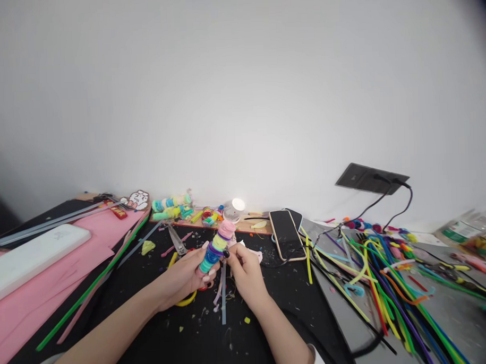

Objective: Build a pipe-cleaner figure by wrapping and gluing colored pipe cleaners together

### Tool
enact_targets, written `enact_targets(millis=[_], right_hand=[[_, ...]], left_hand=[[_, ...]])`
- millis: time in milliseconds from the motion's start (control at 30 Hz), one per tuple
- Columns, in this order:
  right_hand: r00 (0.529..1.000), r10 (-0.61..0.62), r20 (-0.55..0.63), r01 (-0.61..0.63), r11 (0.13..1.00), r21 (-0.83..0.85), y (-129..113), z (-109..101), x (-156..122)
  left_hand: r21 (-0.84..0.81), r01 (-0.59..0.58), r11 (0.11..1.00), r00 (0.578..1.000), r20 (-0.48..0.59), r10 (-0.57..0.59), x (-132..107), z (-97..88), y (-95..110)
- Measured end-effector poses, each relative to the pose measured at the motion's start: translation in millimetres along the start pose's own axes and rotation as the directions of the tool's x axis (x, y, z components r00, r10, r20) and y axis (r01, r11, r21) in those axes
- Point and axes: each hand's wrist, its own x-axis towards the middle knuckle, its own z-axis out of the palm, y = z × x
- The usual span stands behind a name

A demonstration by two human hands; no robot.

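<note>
My left hand [186, 274] is closed round a fuzzy pipe-cleaner figure [217, 245], a tilted stack of pink, yellow, green, blue and purple coils. My right hand [244, 269] is closed in a pinch at the figure's right side, on a small dark bead [226, 253]. Both hands hover low over the black table [160, 333]. A thin grey stick [223, 297] lies below the hands. Scissors [177, 241] rest just beyond my left hand. A yellow ring [186, 301] peeks out under my left wrist.
A heap of coloured pipe cleaners [390, 283] covers a grey board at right. A phone [285, 233] lies face up behind my right hand. Pink paper [50, 273] and a white case [30, 258] sit at left. Finished fuzzy figures [172, 207] line the wall.
</note>
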Motion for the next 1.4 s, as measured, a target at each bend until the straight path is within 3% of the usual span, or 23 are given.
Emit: enact_targets(millis=[300, 733, 833, 1000, 1200, 1400], right_hand=[[1.000, 0.017, 0.014, -0.017, 0.999, 0.030, 5, -1, 0], [0.999, 0.033, 0.016, -0.033, 0.999, 0.020, 2, -1, 0], [0.999, 0.031, -0.013, -0.031, 0.999, 0.008, 0, -2, 0], [0.998, 0.031, -0.060, -0.032, 0.999, -0.016, 0, -3, 0], [0.997, 0.034, -0.075, -0.037, 0.999, -0.031, 3, -4, 1], [0.996, 0.035, -0.082, -0.037, 0.999, -0.027, 1, -4, 1]], left_hand=[[-0.039, 0.028, 0.999, 1.000, 0.016, -0.027, -2, 0.6, -1], [0.009, -0.025, 1.000, 0.998, 0.060, 0.025, -5, 3.3, 2], [0.010, -0.045, 0.999, 0.999, 0.025, 0.045, -5, 2.7, 2], [0.099, -0.036, 0.994, 0.997, -0.065, 0.043, -5, 3.4, 3], [0.198, -0.046, 0.979, 0.998, -0.037, 0.054, -5, 4.4, 6], [0.383, -0.150, 0.912, 0.987, -0.001, 0.163, -4, 5.0, 12]])
